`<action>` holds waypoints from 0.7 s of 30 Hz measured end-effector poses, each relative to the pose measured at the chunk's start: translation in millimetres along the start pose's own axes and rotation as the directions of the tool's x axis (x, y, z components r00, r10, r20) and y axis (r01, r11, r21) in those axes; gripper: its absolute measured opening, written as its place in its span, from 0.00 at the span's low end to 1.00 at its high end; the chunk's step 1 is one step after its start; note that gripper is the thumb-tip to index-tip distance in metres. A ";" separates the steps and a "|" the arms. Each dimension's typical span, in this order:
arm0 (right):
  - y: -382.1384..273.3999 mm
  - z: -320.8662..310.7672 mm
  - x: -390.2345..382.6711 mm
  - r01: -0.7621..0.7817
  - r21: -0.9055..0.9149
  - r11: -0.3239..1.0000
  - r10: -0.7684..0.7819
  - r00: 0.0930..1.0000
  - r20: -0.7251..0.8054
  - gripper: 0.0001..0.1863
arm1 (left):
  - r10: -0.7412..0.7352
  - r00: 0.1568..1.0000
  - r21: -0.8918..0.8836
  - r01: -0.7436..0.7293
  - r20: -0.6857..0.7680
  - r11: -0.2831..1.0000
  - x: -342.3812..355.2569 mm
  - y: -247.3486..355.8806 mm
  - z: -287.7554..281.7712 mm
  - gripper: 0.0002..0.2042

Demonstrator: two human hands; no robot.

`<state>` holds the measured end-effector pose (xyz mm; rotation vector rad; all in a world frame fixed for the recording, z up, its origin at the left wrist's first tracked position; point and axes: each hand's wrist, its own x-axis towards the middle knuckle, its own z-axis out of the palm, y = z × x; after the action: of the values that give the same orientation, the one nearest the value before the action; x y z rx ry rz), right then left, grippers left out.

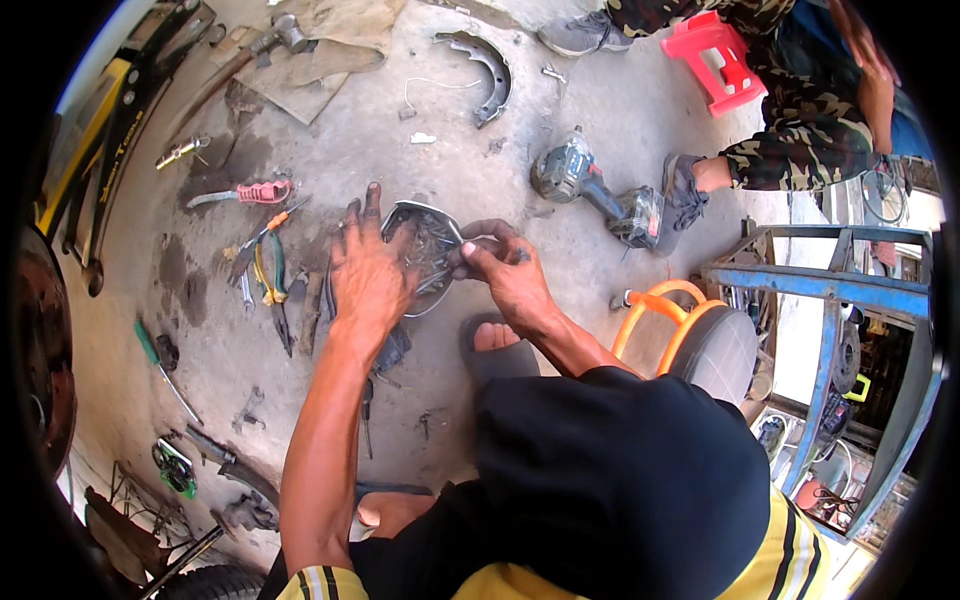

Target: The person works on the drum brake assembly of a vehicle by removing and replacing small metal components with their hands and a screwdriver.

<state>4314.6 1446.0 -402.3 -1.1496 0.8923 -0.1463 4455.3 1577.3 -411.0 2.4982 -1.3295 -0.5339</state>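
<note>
A shallow metal dish (437, 208) full of small metal parts, which look like bolts and screws (430, 250), sits on the concrete floor in front of me. My left hand (372, 265) lies over its left side, fingers spread, with some of them reaching in among the parts. At the dish's right rim my right hand (508, 272) is closed, thumb and fingers pinched on the edge. Left of my left hand lie pliers with yellow and dark handles (270, 280), a small wrench (247, 290) and an orange-tipped tool (285, 218).
A cordless impact wrench (600, 190) and a curved brake shoe (490, 75) lie ahead. Leftward are a pink-handled tool (262, 192), a green screwdriver (150, 345) and a hammer (288, 32). Right stand an orange-framed stool (712, 350), a blue metal frame (820, 282) and a seated person (800, 155).
</note>
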 end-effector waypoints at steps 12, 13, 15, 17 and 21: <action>8.9 -19.5 10.6 0.193 -0.290 0.937 -0.247 0.955 -0.163 0.12 | 0.055 0.981 -0.439 -0.134 -0.187 0.889 -30.1 -30.6 -3.4 0.11; 7.7 -18.5 11.5 0.188 -0.398 0.898 -0.264 0.954 -0.145 0.13 | -0.086 0.972 -0.482 -0.032 -0.220 0.876 -31.9 -26.9 -5.4 0.11; 2.4 -13.3 13.3 0.179 -0.601 0.779 -0.293 0.951 -0.097 0.16 | -0.242 0.964 -0.472 0.163 -0.111 0.866 -28.6 -22.3 -14.2 0.12; 12.1 -12.5 18.3 0.184 -0.689 0.701 -0.281 0.959 -0.030 0.19 | -0.292 0.944 -0.313 0.328 0.156 0.892 -18.6 -22.8 -21.2 0.14; 27.2 -14.7 19.1 0.305 -0.725 0.618 -0.365 0.928 0.078 0.18 | -0.051 0.999 -0.279 0.052 0.012 0.959 -26.2 -25.4 -10.2 0.09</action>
<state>4308.3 1437.2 -436.9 -2.0908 0.8054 -0.1445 4465.1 1613.6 -406.6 2.3050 -1.1056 -0.6875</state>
